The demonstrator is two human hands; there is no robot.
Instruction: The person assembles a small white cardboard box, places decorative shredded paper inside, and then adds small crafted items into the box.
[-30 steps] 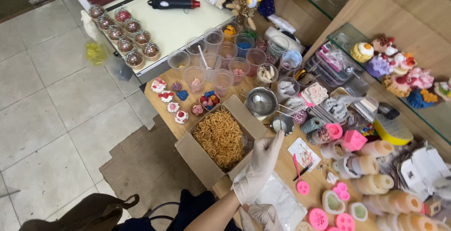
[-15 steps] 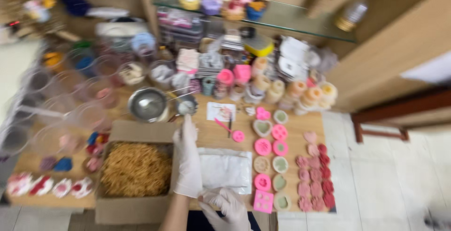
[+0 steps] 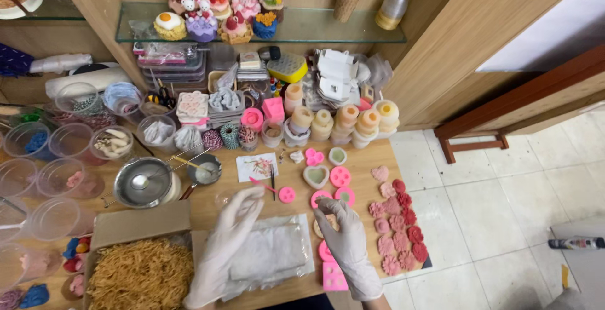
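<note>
**Right hand** (image 3: 345,242): gloved, over the near edge of the bench, right of centre. Thumb and fingertips (image 3: 325,206) are drawn together above a tan disc (image 3: 322,225); whether they pinch anything cannot be told. Half a second ago this hand lay low at the near edge; it now sits up among the moulds.

**Left hand** (image 3: 228,247): gloved, fingers loosely apart and stretched out, holding nothing. The palm lies on a clear bag (image 3: 277,254). Earlier it reached flat toward the card (image 3: 257,166); the tips now stop short of it.

**Tan disc**: just beside the bag's right edge, partly under the right hand, between two pink moulds.

**Around it:**
- small pink mould (image 3: 287,195), just beyond the left fingertips
- heart mould (image 3: 315,176) and round pink moulds, behind the right hand
- square pink mould (image 3: 334,278), at the near edge
- pink flower casts (image 3: 396,228), in rows by the bench's right edge

**Left half:**
- carton (image 3: 142,225) of yellow shreds (image 3: 144,275), near-left corner
- steel bowl (image 3: 144,182), behind the carton
- clear cups (image 3: 60,177), along the left edge

**Back edge:** stacked tubs (image 3: 335,124).

**Glass shelf** (image 3: 315,33): model cakes (image 3: 220,15).
</note>
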